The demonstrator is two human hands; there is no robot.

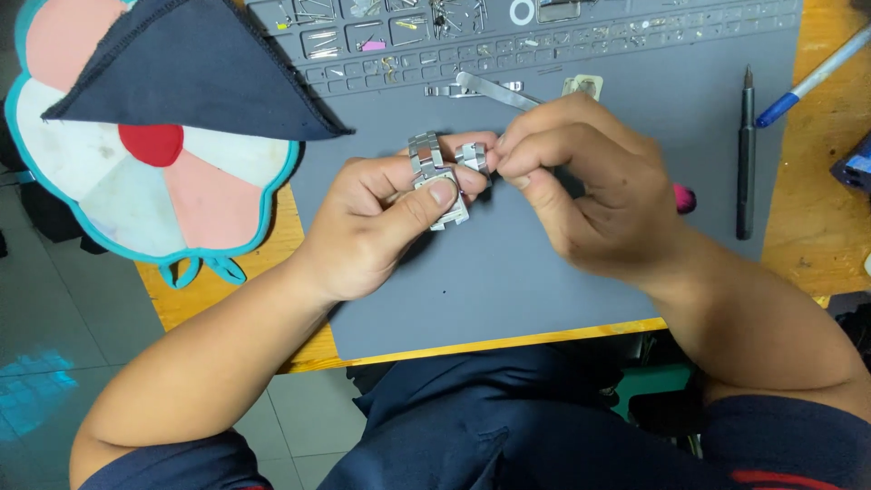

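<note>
Left grip: the left hand (381, 218) was closed on a silver metal watch bracelet (437, 177), thumb pressed flat across its links and fingers curled behind.
Right grip: the right hand (581, 186) was pinched shut, thumb and forefinger meeting at the bracelet's right end; steel tweezers (494, 91) stuck out from behind its knuckles, though I could not tell whether the fingers actually held them.
Bracelet: it was held just above the grey work mat (544, 272), between the two hands, its links standing roughly upright and partly hidden by the fingers.
Under the right hand: a small pink-tipped object (684, 199) peeked out beside the wrist, mostly covered.
Mat, far edge: moulded trays (508, 27) held tiny pins and metal parts, too small to tell apart; a small pale square piece (582, 86) lay just beside the tweezers.
Right of the hands: a slim dark pen-like tool (746, 154) lay lengthwise on the mat, well apart from the grip.
Bench: the wooden bench (817, 209) carried the mat; a blue-and-white pen (812, 77) lay slanted at its right corner.
Left side: a flower-shaped pad (136, 172) in pink, white and red with a teal border overhung the bench edge, a dark navy cloth (181, 63) draped over its top.
</note>
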